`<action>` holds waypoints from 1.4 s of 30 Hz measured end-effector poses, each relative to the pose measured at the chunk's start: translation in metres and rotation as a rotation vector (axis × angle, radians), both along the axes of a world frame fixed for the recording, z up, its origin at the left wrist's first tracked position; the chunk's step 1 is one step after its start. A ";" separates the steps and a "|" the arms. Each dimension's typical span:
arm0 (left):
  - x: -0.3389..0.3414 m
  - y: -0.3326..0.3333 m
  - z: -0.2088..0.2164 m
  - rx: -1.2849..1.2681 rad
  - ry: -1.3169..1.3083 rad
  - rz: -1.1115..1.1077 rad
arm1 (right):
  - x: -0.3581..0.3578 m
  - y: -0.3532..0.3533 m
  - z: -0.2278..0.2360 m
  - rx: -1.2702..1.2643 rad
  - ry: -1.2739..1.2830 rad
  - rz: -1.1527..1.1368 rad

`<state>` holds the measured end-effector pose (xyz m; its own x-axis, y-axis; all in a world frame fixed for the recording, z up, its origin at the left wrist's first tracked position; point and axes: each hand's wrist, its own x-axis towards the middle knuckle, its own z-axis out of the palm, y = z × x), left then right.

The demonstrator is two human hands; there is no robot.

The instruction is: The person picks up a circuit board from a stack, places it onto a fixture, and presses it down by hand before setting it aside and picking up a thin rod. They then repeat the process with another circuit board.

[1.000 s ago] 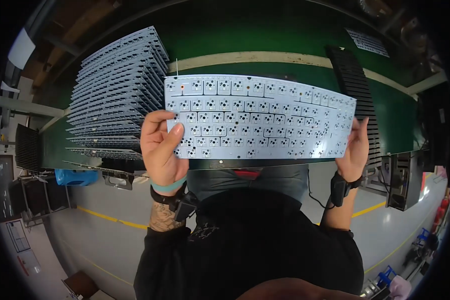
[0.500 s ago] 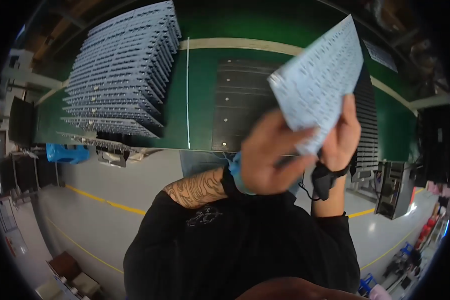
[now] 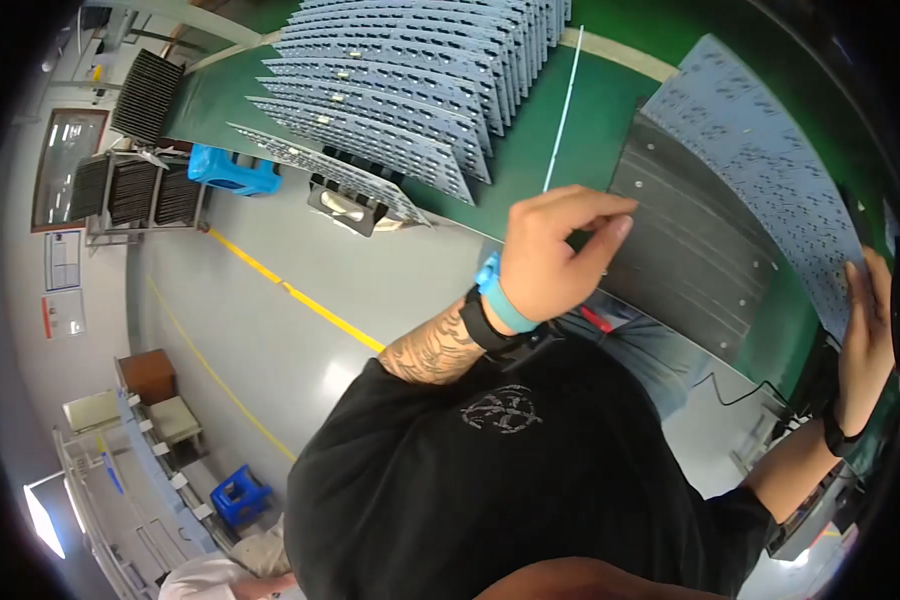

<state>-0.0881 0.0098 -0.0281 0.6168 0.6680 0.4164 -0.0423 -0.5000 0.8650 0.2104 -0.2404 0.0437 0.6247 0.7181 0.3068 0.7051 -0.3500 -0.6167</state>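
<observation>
At a green bench [image 3: 526, 152], left hand [image 3: 555, 250] released, half-curled, right hand [image 3: 867, 338] grasping pale board [image 3: 770, 165], print [image 3: 503, 411] on black shirt [image 3: 570, 480] illegible

Bare left hand [image 3: 558, 255]: empty, loosely curled. Index reaches right, thumb tip just below its tip, small gap between; remaining fingers folded, mostly hidden. Teal-and-black-banded left wrist [image 3: 510, 312] roughly in line with the hand; tattooed left forearm [image 3: 432, 347] slants up and right. Bare right hand [image 3: 865, 320]: far out toward the right rim of view, gripping, visible digits pointing up, rest hidden. Black-banded right wrist [image 3: 843, 428] slightly bent; bare right forearm [image 3: 795, 468] angles up and right. Hands well apart.
</observation>
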 end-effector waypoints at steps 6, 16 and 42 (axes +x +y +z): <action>-0.019 -0.008 -0.016 0.134 0.113 -0.092 | -0.029 0.032 -0.017 -0.170 -0.090 0.047; -0.029 0.004 -0.036 0.040 0.236 0.118 | -0.046 0.083 -0.017 -0.226 -0.240 0.105; 0.042 0.068 -0.062 -0.384 -0.200 0.083 | -0.029 0.040 -0.033 -0.137 -0.259 -0.046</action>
